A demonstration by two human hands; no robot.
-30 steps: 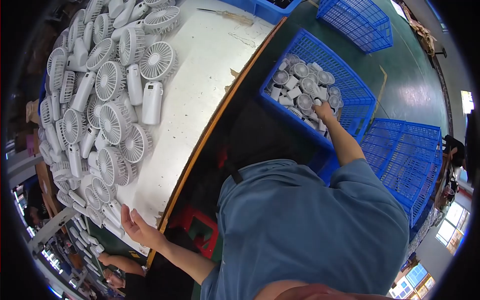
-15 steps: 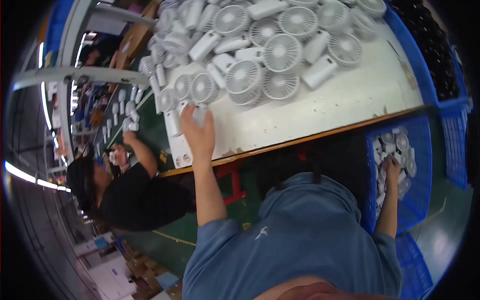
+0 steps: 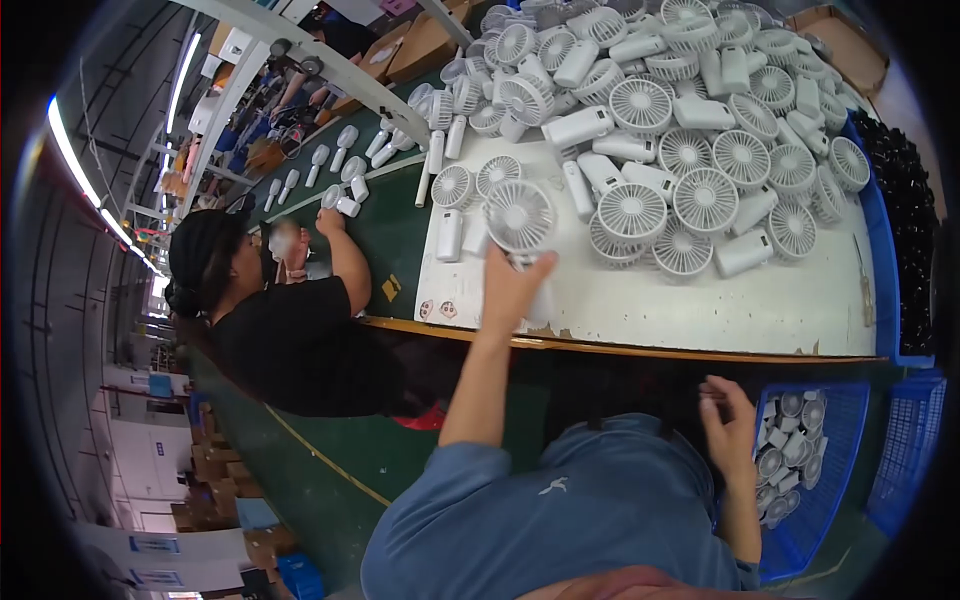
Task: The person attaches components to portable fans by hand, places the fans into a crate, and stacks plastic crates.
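My left hand [image 3: 510, 290] is over the near left part of the white table [image 3: 620, 310], closed around the lower part of a white handheld fan [image 3: 519, 215]. The fan's round grille is motion-blurred, and my fingers hide part of its handle. Two more handheld fans [image 3: 453, 187] lie just left of it. My right hand [image 3: 730, 425] is below the table edge beside a blue crate [image 3: 848, 440] of white fans [image 3: 790, 440]. Its fingers are slightly bent and apart, with nothing visible in them.
A large heap of white fans [image 3: 690, 150] covers the table's far side. A blue bin of black parts [image 3: 893, 240] borders it on the right. A co-worker in black [image 3: 300, 340] works at a green bench [image 3: 390, 240] to the left, under a metal frame [image 3: 330, 70].
My right hand has come out of the crate toward my body. My left hand now has a fan lifted in it. The view has turned, showing more of the heap.
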